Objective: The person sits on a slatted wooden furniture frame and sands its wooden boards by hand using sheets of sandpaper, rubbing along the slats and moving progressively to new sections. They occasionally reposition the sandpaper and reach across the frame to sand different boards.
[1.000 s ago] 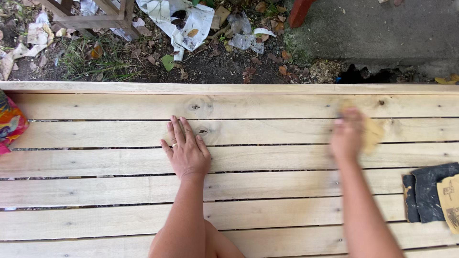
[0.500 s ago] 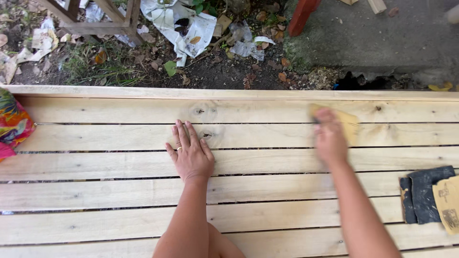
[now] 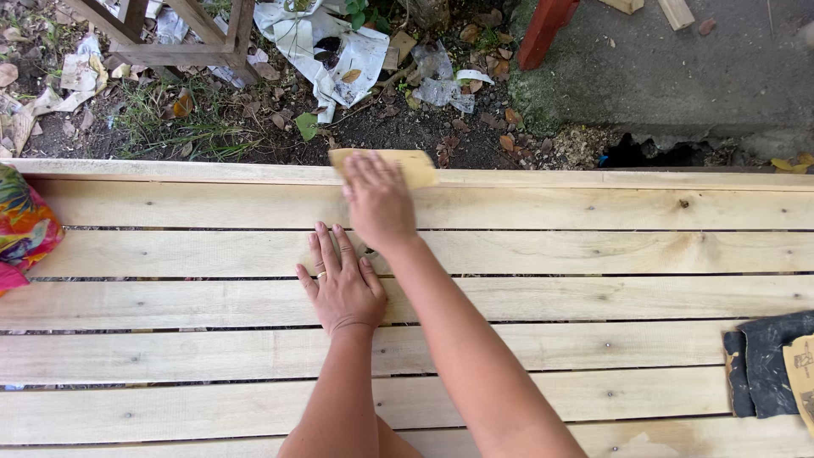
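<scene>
**Sandpaper at the far edge, pressed under the right hand**

Right hand (image 3: 378, 202) laid flat, fingers extended, on a tan sheet of sandpaper (image 3: 405, 166) at the far top plank (image 3: 593, 208) of the slatted wooden surface. No curl of the fingers around the sheet: held by downward pressure of palm and fingers, not by a pinch. Sheet partly hidden under the hand, its free end showing to the right and overlapping the far rim of the wood. Long axis of the sheet running left to right, in line with the plank's grain.

Left hand (image 3: 341, 284) spread open, palm down on bare wood, holding nothing, a ring on one finger. Placed nearer the body, one to two planks back from the sandpaper and a little to its left, with the right forearm crossing just beside it on the right. Right hand clearly the nearer to the sheet, being on it; left hand apart from it.

Along the plank, bare wood to both sides of the sheet, with nothing resting on it; only knots and nail heads.

Elsewhere: a bright patterned cloth (image 3: 24, 229) at the left edge, a dark folded cloth (image 3: 767, 365) with another tan sheet at the right edge, well apart from both hands. Beyond the wood: soil, dry leaves, crumpled paper (image 3: 326, 47), a wooden frame (image 3: 182, 38), a red post (image 3: 547, 30).
</scene>
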Motion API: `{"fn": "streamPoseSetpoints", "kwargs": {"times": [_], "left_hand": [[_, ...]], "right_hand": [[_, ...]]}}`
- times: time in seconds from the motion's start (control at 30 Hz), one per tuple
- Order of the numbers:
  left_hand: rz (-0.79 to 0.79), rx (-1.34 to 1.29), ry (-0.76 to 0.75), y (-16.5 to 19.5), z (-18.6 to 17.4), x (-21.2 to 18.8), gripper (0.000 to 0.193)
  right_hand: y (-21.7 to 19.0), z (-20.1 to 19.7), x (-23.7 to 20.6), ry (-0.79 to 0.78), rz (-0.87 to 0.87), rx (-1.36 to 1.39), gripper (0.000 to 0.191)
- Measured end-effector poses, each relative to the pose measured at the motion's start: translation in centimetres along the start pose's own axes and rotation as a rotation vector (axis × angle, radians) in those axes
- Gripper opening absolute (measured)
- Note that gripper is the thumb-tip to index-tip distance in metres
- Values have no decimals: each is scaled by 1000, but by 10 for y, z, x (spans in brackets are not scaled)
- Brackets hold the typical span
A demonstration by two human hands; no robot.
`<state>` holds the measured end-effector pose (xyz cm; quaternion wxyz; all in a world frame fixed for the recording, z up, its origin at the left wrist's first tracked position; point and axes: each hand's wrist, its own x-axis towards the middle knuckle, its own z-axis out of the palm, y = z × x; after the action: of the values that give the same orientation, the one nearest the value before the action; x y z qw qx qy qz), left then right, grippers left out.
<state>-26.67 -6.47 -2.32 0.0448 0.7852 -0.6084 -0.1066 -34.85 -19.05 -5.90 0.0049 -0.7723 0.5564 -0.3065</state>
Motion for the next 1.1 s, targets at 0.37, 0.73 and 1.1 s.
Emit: {"fn": "streamPoseSetpoints", "kwargs": {"times": [0.37,0.73,1.1], "left_hand": [[-11,-6,-3,2,-5,-1,68],[6,-14,37,1,-6,0,68],[0,43,20,0,-4,0,68]], "right_hand": [[262,-202,-73,-256,473,-341,34],[140,-123,1,-569,612,-202,49],[149,-161,-53,-428,255,-149,68]]}}
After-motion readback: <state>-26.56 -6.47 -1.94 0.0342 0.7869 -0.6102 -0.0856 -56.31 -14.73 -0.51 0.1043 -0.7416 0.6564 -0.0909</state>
